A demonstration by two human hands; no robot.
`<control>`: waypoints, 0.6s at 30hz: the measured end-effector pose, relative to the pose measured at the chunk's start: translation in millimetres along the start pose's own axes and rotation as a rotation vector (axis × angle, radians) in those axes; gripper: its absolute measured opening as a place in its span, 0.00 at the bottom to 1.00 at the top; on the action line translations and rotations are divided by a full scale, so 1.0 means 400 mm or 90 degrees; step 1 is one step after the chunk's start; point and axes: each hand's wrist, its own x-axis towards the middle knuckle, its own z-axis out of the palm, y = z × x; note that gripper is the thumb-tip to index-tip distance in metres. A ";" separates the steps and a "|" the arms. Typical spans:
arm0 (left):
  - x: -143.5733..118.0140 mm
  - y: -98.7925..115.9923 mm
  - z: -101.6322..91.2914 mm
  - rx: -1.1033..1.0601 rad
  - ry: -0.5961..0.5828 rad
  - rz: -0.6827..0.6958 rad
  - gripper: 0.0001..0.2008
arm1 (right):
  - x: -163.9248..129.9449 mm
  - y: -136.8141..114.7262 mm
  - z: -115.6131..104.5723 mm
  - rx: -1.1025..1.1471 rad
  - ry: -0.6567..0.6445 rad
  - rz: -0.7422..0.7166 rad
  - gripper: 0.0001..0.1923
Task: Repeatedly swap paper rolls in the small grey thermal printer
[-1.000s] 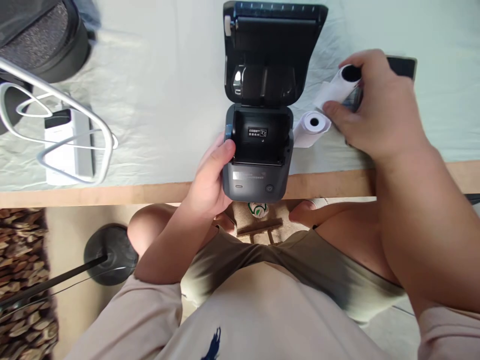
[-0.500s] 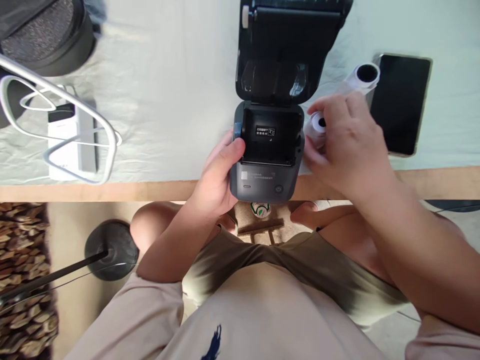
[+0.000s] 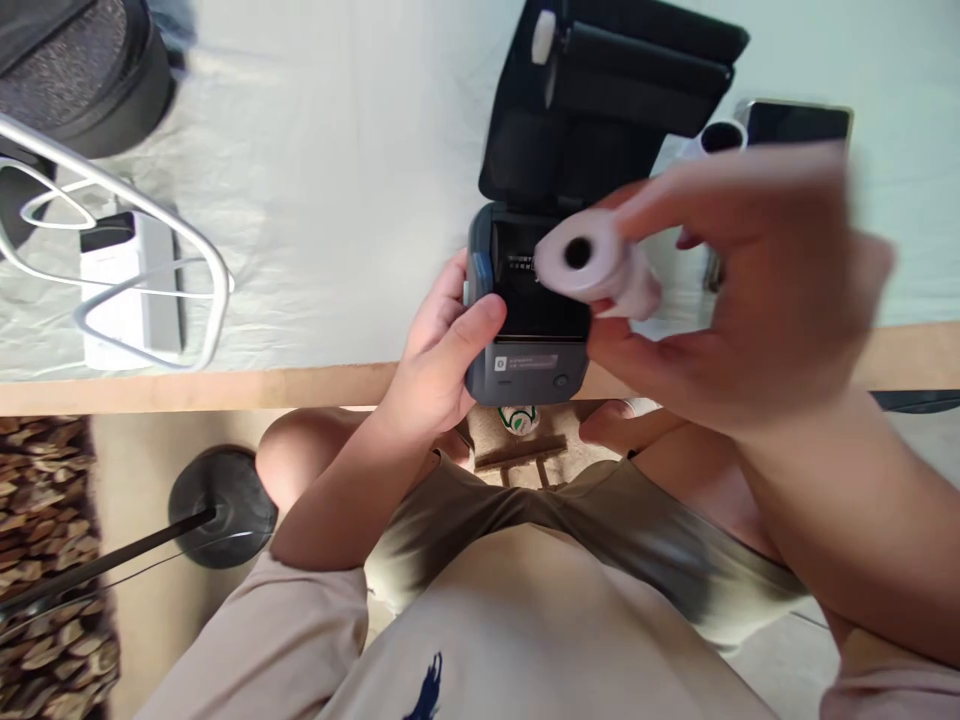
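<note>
A small dark printer (image 3: 529, 330) is steadied at the near edge of the table (image 3: 337, 250), just left of the frame's centre, by the left hand (image 3: 442, 365), whose thumb and fingers are wrapped round the printer's left side. Its lid (image 3: 607, 100) is stood open toward the top of the frame, so that the paper bay (image 3: 544, 300) is laid bare. A white paper roll (image 3: 589, 265) is pinched in the right hand (image 3: 742, 290), fingers closed on its far end, and is held directly above the bay, its core hole turned toward the camera; the hand is blurred. A second roll (image 3: 716, 140) is seen lying on the table at the upper right, next to a dark phone (image 3: 799, 125). A white power strip (image 3: 131, 290) and a wire frame (image 3: 112, 250) are seen at the left.

The step in hand is judged to be the seating of the roll. It would be done well if the roll were turned so that its axis runs across the bay, lowered level rather than end first, and the loose end left drawn out toward the lid's edge. The printer should be kept pressed down throughout.
</note>
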 end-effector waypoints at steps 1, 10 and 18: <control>-0.003 0.002 0.003 0.010 0.005 -0.001 0.22 | -0.001 -0.013 0.004 -0.040 -0.005 -0.028 0.24; -0.004 0.009 0.003 0.009 -0.012 0.002 0.14 | 0.008 -0.058 0.007 -0.206 -0.013 -0.086 0.21; -0.003 0.019 -0.010 -0.026 -0.024 -0.067 0.15 | 0.034 -0.031 0.016 -0.022 -0.035 -0.046 0.29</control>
